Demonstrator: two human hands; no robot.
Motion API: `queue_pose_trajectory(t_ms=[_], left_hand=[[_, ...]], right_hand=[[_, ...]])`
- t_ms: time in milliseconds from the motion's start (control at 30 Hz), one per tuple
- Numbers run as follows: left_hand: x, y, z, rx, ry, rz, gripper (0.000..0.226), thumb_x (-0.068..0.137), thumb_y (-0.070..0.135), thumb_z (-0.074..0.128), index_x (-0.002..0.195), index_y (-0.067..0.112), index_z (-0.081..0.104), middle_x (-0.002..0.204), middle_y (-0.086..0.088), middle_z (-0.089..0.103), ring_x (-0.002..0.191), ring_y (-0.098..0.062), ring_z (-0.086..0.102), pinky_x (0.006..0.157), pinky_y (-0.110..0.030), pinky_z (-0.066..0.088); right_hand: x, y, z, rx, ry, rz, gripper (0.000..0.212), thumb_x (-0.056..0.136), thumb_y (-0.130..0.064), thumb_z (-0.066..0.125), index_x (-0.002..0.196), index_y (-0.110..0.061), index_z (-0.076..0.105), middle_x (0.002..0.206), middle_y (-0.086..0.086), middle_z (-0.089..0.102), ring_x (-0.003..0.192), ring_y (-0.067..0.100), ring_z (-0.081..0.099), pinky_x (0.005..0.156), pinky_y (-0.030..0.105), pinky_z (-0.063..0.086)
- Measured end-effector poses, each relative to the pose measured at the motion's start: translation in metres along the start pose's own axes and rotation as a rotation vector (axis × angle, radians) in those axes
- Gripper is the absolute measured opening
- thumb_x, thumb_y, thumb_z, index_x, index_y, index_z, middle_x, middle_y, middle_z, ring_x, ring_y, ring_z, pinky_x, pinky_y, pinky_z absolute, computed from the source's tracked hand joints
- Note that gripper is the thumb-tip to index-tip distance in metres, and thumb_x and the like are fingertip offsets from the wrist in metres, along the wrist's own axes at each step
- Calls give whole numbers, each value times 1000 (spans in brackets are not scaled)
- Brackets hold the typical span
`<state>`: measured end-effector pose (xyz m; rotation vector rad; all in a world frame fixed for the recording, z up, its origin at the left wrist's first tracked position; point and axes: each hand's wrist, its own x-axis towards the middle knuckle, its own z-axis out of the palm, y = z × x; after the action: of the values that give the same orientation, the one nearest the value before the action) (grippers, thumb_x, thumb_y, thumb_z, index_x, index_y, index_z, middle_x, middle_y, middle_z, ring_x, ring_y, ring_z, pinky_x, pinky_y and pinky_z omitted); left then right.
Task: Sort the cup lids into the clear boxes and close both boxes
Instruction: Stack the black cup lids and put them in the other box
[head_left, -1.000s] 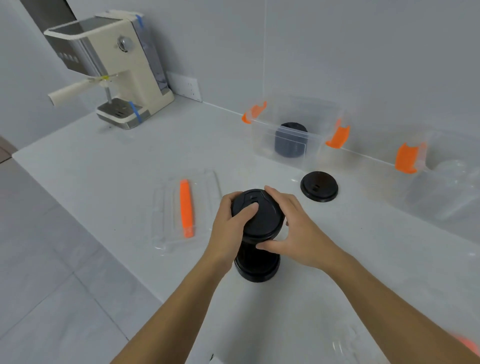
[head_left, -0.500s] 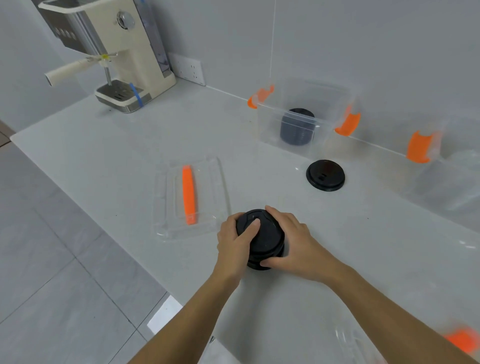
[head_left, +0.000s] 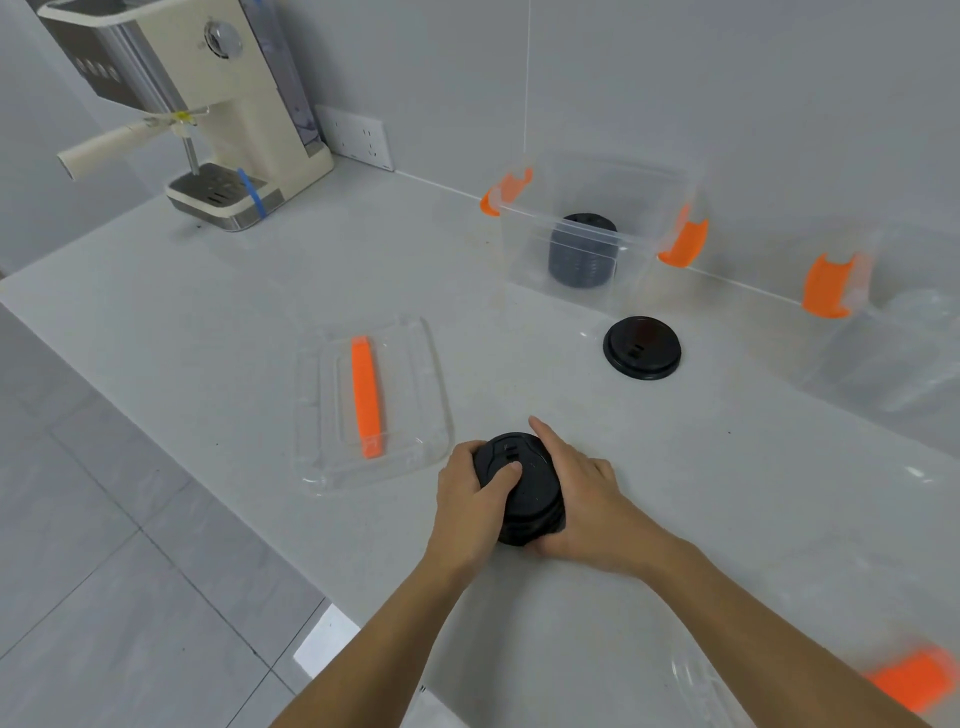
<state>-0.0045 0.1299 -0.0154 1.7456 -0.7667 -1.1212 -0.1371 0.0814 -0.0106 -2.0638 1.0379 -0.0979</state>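
Note:
A short stack of black cup lids (head_left: 524, 491) stands on the white counter near its front edge. My left hand (head_left: 467, 499) grips its left side with the thumb on top. My right hand (head_left: 582, 499) wraps its right side. One black lid (head_left: 642, 347) lies alone on the counter further back. Behind it an open clear box (head_left: 524, 249) with orange latches holds a stack of dark lids (head_left: 583, 252). A second clear box (head_left: 883, 353) with an orange latch stands at the right, with clear things inside it that I cannot make out.
A clear box cover with an orange handle (head_left: 366, 400) lies flat left of my hands. Another cover with an orange part (head_left: 904, 680) shows blurred at the bottom right. A cream coffee machine (head_left: 208, 104) stands at the back left. The counter edge drops to a tiled floor at the left.
The lids that both hands held raised above the stack came down onto it. The stack now stands shorter, pressed together between my hands.

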Motion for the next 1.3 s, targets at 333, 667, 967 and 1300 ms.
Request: queue_pose_trajectory(t_ms=[333,667,967,1300], left_hand=[[0,4,3,60,-53,66,23,70,25,56,91,29,49,99,0,61,93,-17,61,77,-31,54],[12,23,11,-36,-75,105,45,63,27,61,107,21,55,110,-3,58,98,-15,61,80,-27,53],[40,58,35,-383,-174,-32,46,62,16,70,106,16,54,111,-5,61,97,-17,61,75,-25,48],[67,105,83,-440,-265,-16,42,79,6,67,117,9,50,117,-10,60,108,-28,61,86,-37,53]], right_hand=[[-1,4,6,-13,67,-18,102,74,-26,72,148,-30,2,143,-8,31,111,4,28,101,18,19],[8,16,0,280,188,20,101,69,-13,77,127,-59,7,135,-14,26,129,1,32,87,-5,32],[5,21,-36,487,382,88,108,65,-9,83,145,-33,15,143,-12,29,125,-3,37,92,-3,34],[7,28,-84,720,578,59,89,61,-25,79,131,-46,29,142,-15,37,129,-3,40,101,13,41]])
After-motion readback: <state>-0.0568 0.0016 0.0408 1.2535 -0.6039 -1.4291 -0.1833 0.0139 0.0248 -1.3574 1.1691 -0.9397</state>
